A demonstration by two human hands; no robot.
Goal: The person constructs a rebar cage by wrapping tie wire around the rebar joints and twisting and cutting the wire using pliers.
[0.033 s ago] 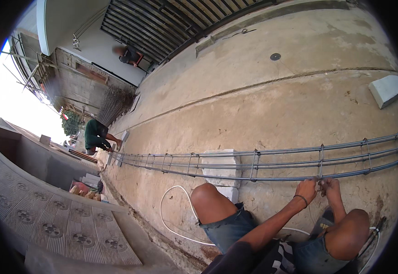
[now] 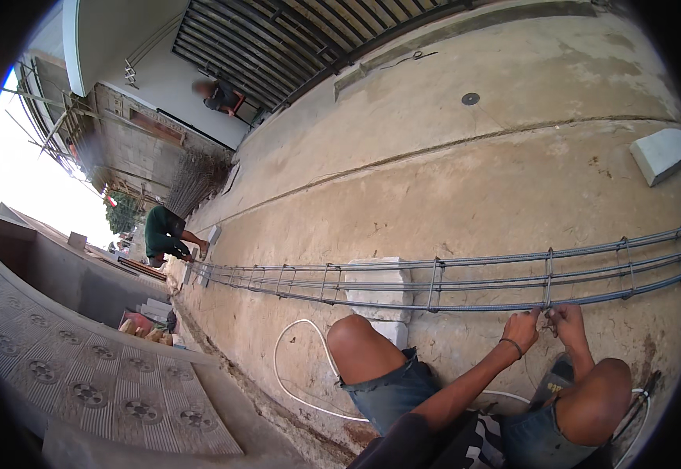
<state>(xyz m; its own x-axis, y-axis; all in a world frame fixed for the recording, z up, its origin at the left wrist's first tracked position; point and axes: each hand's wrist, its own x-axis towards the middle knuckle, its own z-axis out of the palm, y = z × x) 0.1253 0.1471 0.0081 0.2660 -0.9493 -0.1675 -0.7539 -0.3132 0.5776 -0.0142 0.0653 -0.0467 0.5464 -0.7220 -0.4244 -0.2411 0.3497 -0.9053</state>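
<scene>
A long cage of steel reinforcing bars (image 2: 490, 284) with square stirrups stretches across the ground in front of me. My left hand (image 2: 521, 331), with a dark band at the wrist, is closed in a pinch just below the near bar, beside a stirrup (image 2: 549, 275). Close to its right, my right hand (image 2: 566, 325) is also pinched, with its fingertips at that same bar and stirrup joint. What the fingers hold is too small to make out.
Pale blocks (image 2: 379, 283) lie beneath the cage, and another block (image 2: 663, 156) stands at the far right. A white hose (image 2: 280, 367) curves around my knees. A person in green (image 2: 164, 234) bends at the cage's far end; another person (image 2: 221, 98) sits by the slatted gate (image 2: 270, 47).
My left hand has turned and shifted slightly at the joint, and my right fingers have moved a little. The cage has stayed almost in place.
</scene>
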